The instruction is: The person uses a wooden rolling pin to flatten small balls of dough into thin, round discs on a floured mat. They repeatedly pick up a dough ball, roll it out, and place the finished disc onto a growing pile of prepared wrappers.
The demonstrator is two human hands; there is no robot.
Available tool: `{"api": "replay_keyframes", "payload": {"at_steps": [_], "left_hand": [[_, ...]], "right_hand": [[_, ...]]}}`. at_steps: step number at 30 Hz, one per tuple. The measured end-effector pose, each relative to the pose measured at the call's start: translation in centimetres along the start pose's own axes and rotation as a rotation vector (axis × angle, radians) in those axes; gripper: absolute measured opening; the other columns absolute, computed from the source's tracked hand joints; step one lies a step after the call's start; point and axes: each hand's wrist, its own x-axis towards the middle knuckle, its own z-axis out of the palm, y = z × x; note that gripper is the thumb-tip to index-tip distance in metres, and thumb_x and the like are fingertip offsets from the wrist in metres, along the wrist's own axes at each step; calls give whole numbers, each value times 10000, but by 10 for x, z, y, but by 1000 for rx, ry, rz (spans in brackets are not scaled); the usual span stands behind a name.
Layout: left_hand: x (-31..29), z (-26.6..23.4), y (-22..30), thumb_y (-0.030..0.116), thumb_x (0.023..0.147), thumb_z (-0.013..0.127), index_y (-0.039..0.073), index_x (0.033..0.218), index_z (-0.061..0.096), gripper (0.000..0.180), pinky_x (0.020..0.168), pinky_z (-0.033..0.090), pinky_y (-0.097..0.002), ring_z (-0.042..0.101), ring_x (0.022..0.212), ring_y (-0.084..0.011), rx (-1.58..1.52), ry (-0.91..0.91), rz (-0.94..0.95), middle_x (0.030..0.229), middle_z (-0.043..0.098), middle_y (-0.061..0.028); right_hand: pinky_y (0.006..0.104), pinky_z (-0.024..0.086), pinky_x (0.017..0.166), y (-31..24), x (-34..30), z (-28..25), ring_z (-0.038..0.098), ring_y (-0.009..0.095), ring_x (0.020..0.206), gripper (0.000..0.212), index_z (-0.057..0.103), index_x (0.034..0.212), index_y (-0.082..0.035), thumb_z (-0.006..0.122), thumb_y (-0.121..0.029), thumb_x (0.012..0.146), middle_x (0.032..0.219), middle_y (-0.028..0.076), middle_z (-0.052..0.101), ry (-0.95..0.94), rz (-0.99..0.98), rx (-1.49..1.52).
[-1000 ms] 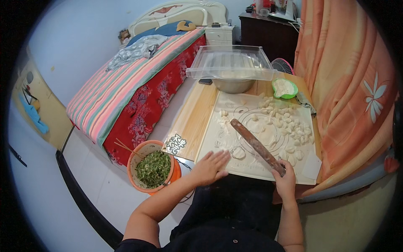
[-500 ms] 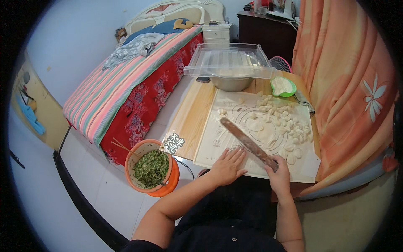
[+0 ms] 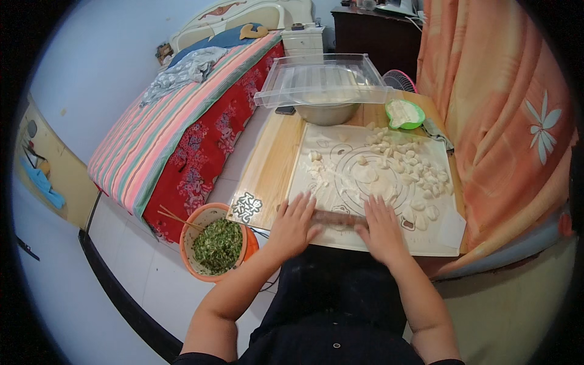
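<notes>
A brown wooden rolling pin (image 3: 337,218) lies crosswise on the floured pastry mat (image 3: 307,182), near its front edge. My left hand (image 3: 293,224) rests flat over its left end, fingers stretched forward. Over the right end lies my right hand (image 3: 380,229), palm down with fingers extended. Neither hand wraps round the pin. Several small dough pieces (image 3: 426,176) are scattered on the mat's right side, and flattened dough rounds (image 3: 420,214) lie to the right of my right hand. A few more bits of dough (image 3: 314,156) sit at the mat's left.
Behind the mat, a metal basin (image 3: 327,114) stands under a clear plastic tray (image 3: 325,97). A green bowl of flour (image 3: 405,114) is at the back right. Left of the table stands a tub of chopped green filling (image 3: 218,246) with chopsticks. An orange curtain (image 3: 486,121) hangs close on the right.
The rolling pin has turned from slanting in my right hand to lying crosswise on the mat. My right hand has loosened its grip and flattened; my left has moved left onto the pin.
</notes>
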Motion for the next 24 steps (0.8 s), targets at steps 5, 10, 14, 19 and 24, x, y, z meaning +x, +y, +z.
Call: {"api": "replay_keyframes", "payload": {"at_steps": [5,10,14,19,24], "left_hand": [[-29,12,-3,475,925,544,4,1500,279,789,1173,156,-525,266,1452,-326,-11,-58,-2,1565,278,-196],[14,17,-21,434,930,548,1,1484,313,741,1150,219,-503,329,1415,-330,-63,-9,-124,1542,334,-178],[-36,-10,2,380,973,512,22,1436,409,594,1130,269,-459,372,1382,-323,-82,-35,15,1516,380,-166],[38,-11,7,307,1005,471,33,1269,590,399,1088,350,-410,449,1310,-337,-540,-240,236,1436,476,-164],[52,-13,15,305,999,471,29,1147,643,358,1062,384,-411,503,1234,-346,-475,-424,177,1364,535,-150]], "right_hand": [[479,152,1192,-13,-13,-3,183,327,1480,769,316,1475,39,535,-473,944,1588,190,223,-48,5,-24],[465,144,1198,-6,37,3,226,302,1466,702,389,1437,39,538,-440,946,1546,195,321,55,56,1],[456,273,1107,-18,-21,1,386,300,1349,533,492,1319,9,647,-246,878,1384,181,486,132,-74,65],[411,389,902,-23,-20,-11,561,281,1064,350,556,1113,-38,673,-82,786,1101,110,606,220,-114,187],[400,395,887,-24,-44,-25,570,271,1057,321,561,1102,-32,667,-96,805,1104,106,611,187,-103,170]]}}
